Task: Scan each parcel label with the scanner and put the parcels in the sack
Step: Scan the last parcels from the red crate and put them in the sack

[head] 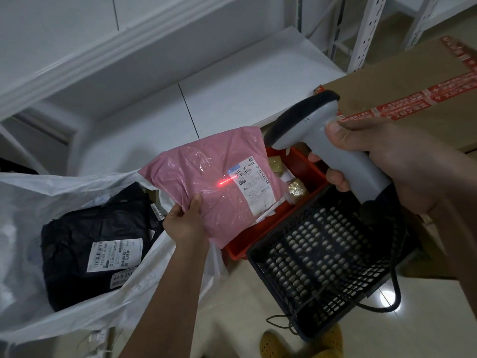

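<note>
My left hand (186,223) pinches the lower left edge of a pink plastic parcel (206,182), held up in mid-air. Its white label (254,188) faces me at the parcel's right side. My right hand (392,166) grips a grey handheld scanner (327,140), its black head pointing at the parcel. A red laser line falls on the pink plastic and reaches the label's left edge. The white sack (33,197) lies open at the left, with a black parcel (98,241) bearing a white label inside it.
A red bin (304,171) holding small packages sits beneath the pink parcel. A black perforated basket (327,257) stands in front of it. A large taped cardboard box (402,91) is at the right. White shelving (154,99) runs behind. The scanner's black cable (395,290) loops over the floor.
</note>
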`<state>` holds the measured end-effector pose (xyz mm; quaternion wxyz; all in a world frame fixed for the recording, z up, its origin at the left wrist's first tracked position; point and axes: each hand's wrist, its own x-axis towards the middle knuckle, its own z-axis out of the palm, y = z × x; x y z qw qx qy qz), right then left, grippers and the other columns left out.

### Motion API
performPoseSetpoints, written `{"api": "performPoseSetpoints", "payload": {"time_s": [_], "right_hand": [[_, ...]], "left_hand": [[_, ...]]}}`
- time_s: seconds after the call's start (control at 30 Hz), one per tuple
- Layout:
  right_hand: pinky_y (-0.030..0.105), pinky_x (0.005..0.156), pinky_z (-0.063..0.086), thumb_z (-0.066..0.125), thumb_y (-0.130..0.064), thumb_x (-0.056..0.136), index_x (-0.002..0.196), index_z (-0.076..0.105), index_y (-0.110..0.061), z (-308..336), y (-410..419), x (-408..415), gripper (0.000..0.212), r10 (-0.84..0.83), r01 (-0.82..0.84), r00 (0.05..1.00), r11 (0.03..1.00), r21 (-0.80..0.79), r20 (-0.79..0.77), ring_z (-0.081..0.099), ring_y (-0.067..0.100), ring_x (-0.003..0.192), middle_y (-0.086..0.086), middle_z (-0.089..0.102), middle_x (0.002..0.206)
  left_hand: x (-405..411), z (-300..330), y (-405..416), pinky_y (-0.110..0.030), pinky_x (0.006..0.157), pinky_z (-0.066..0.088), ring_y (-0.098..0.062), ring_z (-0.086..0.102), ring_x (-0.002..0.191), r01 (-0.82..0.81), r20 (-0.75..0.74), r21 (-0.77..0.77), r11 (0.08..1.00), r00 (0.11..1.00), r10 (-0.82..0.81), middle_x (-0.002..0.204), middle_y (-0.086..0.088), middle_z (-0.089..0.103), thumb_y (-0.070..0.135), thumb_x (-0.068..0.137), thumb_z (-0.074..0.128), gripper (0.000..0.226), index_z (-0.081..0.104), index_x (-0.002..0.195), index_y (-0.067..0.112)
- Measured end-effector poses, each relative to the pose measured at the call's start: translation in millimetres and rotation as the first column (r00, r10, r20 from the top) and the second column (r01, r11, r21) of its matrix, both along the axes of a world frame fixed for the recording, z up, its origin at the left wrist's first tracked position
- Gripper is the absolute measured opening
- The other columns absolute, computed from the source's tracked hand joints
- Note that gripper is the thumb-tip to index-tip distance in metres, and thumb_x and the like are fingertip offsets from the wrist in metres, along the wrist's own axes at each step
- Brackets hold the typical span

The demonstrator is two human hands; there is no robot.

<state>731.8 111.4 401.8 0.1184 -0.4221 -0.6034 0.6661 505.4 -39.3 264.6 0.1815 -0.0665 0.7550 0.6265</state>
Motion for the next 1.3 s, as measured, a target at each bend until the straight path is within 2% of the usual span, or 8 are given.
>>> {"api": "performPoseSetpoints", "payload": {"time_s": [0.3, 0.47, 0.63, 0.73, 0.8, 0.9, 1.03, 1.3], "right_hand": [[0.036, 0.059, 0.041, 0.057, -0.049, 0.085, 0.098, 0.068, -0.001, 23.9, -7.8, -18.4, 0.051, 0.051, -0.048, 0.996, 0.998, 0.042, -0.075, 0.053, 0.029, 0.062, 0.032, 0.065, 0.093], [0.029, 0.054, 0.047, 0.055, -0.042, 0.096, 0.097, 0.065, -0.004, 49.6, -13.2, -61.4, 0.039, -0.101, 0.07, 0.983, 0.979, -0.192, -0.155, 0.054, 0.016, 0.055, 0.01, 0.061, 0.072], [0.023, 0.047, 0.049, 0.05, -0.037, 0.1, 0.117, 0.059, -0.004, 68.8, -12.8, -113.0, 0.038, -0.163, 0.114, 0.96, 0.97, -0.214, -0.228, 0.057, 0.011, 0.05, 0.006, 0.065, 0.088], [0.022, 0.046, 0.049, 0.049, -0.036, 0.101, 0.125, 0.054, -0.005, 61.4, -18.6, -137.0, 0.039, -0.148, 0.085, 0.957, 0.965, -0.247, -0.25, 0.057, 0.01, 0.048, 0.008, 0.063, 0.097], [0.02, 0.044, 0.048, 0.049, -0.035, 0.101, 0.126, 0.054, -0.004, 52.6, -24.7, -151.6, 0.04, -0.13, 0.065, 0.965, 0.96, -0.271, -0.227, 0.056, 0.01, 0.045, 0.009, 0.063, 0.096], [0.02, 0.042, 0.048, 0.05, -0.035, 0.101, 0.124, 0.054, -0.001, 35.2, -32.2, -167.9, 0.042, -0.099, 0.044, 0.979, 0.955, -0.294, -0.176, 0.055, 0.01, 0.042, 0.008, 0.062, 0.089], [0.019, 0.042, 0.048, 0.05, -0.035, 0.101, 0.124, 0.055, 0.001, 13.2, -32.9, -176.7, 0.043, -0.086, 0.041, 0.988, 0.946, -0.321, -0.129, 0.054, 0.011, 0.042, 0.007, 0.059, 0.08], [0.018, 0.042, 0.046, 0.054, -0.038, 0.099, 0.101, 0.061, -0.003, -16.5, 10.6, -148.7, 0.036, -0.164, 0.15, 0.986, 0.913, -0.379, -0.006, 0.053, 0.011, 0.042, 0.005, 0.059, 0.07]], "left_hand": [[-5.1, 20.4, -18.1, -0.034, 0.087, 0.054, -0.012, 0.064, 0.076, -0.076, 0.037, 0.07, 0.995, 0.997, 0.074, 0.083, 0.0, 0.068, 0.004, 0.084, 0.072, 0.022, 0.07, 0.106, -0.001], [-26.0, 50.0, -45.0, -0.03, 0.075, 0.056, -0.009, 0.065, 0.071, -0.247, 0.047, 0.131, 0.96, 0.969, 0.243, 0.079, 0.003, 0.068, 0.008, 0.083, 0.075, 0.01, 0.07, 0.092, 0.007], [-72.4, 72.4, -88.5, -0.023, 0.053, 0.049, -0.012, 0.06, 0.071, -0.544, 0.127, 0.133, 0.829, 0.839, 0.53, 0.081, 0.004, 0.063, 0.019, 0.084, 0.076, 0.018, 0.06, 0.077, 0.017], [-96.4, 72.3, -117.7, -0.03, 0.074, 0.053, -0.015, 0.06, 0.082, -0.629, 0.107, 0.097, 0.771, 0.777, 0.62, 0.093, 0.002, 0.063, 0.021, 0.086, 0.072, 0.022, 0.054, 0.075, 0.02], [-115.2, 64.7, -136.3, -0.035, 0.09, 0.049, -0.018, 0.06, 0.097, -0.632, 0.125, 0.051, 0.773, 0.772, 0.623, 0.107, 0.001, 0.063, 0.027, 0.089, 0.068, 0.011, 0.061, 0.093, 0.02], [-127.5, 58.5, -146.6, -0.026, 0.089, 0.04, -0.017, 0.052, 0.114, -0.469, 0.21, -0.077, 0.88, 0.855, 0.475, 0.123, -0.001, 0.05, 0.044, 0.096, 0.054, 0.057, 0.045, 0.14, 0.01], [-121.6, 53.4, -134.8, -0.045, 0.113, 0.031, -0.036, 0.033, 0.138, -0.502, -0.116, -0.484, 0.717, 0.848, 0.516, 0.15, -0.022, 0.031, 0.054, 0.084, 0.066, 0.093, 0.024, 0.148, 0.002], [-56.8, 20.6, -47.2, -0.031, 0.089, 0.047, -0.012, 0.049, 0.101, -0.171, -0.609, -0.243, 0.955, 0.793, -0.013, 0.123, -0.006, 0.039, 0.004, 0.089, 0.057, 0.039, 0.044, 0.126, 0.003]]}}
